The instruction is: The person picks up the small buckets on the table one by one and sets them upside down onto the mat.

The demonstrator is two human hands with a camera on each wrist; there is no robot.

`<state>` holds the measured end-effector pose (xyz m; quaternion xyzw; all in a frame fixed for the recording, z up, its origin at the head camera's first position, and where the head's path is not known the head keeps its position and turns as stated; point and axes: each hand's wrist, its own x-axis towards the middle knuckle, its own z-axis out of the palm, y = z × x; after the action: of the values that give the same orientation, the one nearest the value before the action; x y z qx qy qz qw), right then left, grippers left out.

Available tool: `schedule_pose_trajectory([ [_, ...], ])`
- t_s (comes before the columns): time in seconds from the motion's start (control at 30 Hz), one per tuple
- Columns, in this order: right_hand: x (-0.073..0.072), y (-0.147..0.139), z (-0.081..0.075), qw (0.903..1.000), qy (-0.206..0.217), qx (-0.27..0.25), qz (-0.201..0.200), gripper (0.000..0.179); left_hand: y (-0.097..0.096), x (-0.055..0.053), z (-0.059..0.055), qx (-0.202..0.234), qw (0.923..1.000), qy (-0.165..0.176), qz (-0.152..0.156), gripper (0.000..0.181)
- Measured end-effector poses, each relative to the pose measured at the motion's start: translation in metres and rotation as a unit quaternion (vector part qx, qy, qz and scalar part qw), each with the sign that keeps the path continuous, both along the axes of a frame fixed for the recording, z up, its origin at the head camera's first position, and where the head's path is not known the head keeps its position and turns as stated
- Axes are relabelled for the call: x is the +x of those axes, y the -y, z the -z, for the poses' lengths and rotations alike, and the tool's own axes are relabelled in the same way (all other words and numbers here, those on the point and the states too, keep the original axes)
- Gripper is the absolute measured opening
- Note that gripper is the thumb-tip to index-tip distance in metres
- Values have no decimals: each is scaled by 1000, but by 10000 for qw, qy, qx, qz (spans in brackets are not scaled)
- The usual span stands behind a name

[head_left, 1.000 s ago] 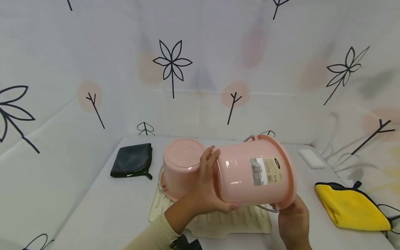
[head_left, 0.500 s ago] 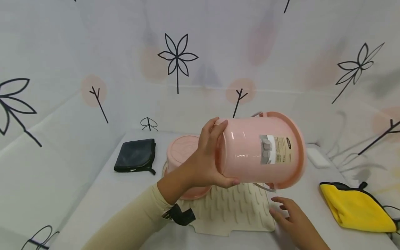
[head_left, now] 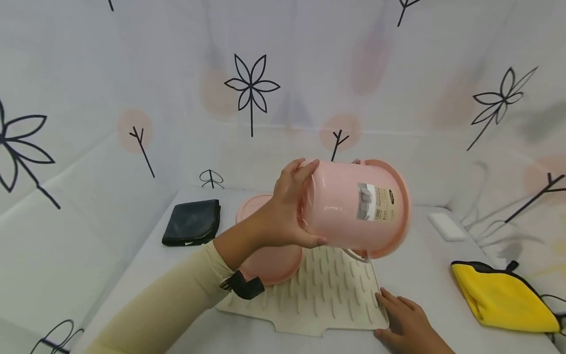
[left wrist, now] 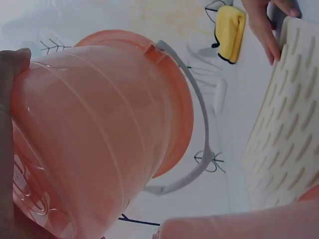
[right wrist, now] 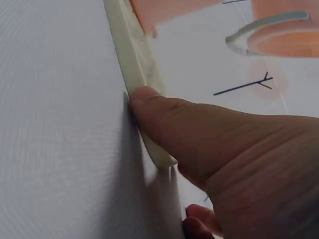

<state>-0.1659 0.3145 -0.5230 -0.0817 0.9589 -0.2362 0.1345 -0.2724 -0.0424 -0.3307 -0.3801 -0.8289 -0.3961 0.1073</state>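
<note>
My left hand (head_left: 283,211) grips a pink plastic bucket (head_left: 338,201) round its base, above the table. This bucket lies on its side in the air, mouth to the right, with its grey handle (left wrist: 199,109) hanging loose. A second pink bucket (head_left: 274,263) stands upside down on a cream ribbed draining mat (head_left: 300,319), partly hidden by my left arm. At the mat's near right corner is my right hand (head_left: 409,322), thumb against the front edge and fingers at the right edge. The right wrist view shows the thumb (right wrist: 164,112) pressed on the mat's rim.
A folded dark cloth (head_left: 191,222) lies at the back left of the white table (head_left: 146,300). On the right are a folded yellow cloth (head_left: 504,297) with black trim and a white block (head_left: 446,227). Patterned white sheeting (head_left: 283,108) encloses the back and sides.
My right hand let go of the held bucket's rim and went down to the mat's near right corner. My left hand raised the bucket, then brought it slightly left.
</note>
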Motion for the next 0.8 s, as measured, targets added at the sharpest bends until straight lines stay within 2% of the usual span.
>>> schedule_pose_trajectory([
  [0.13, 4, -2, 3, 9988, -364, -75, -305, 86, 1, -9, -3, -143, 9999, 37, -71, 135],
  [0.27, 6, -3, 4, 9971, -640, 14, -416, 83, 2, -18, -8, -385, 9991, -6, -167, 133],
  [0.47, 6, -2, 3, 9969, -720, 114, -296, 83, -1, -37, -19, -943, 9954, -100, -167, 130],
  [0.57, 8, -2, 4, 9939, -1014, 266, -342, 82, -6, -47, -26, -1217, 9921, -294, -101, 128],
  [0.7, 10, 0, 5, 9902, -1297, 337, -404, 78, -11, -51, -34, -1519, 9880, -276, -64, 127],
  [0.8, 10, 1, 5, 9933, -1102, 180, -294, 79, -13, -51, -38, -1809, 9835, -71, -54, 126],
])
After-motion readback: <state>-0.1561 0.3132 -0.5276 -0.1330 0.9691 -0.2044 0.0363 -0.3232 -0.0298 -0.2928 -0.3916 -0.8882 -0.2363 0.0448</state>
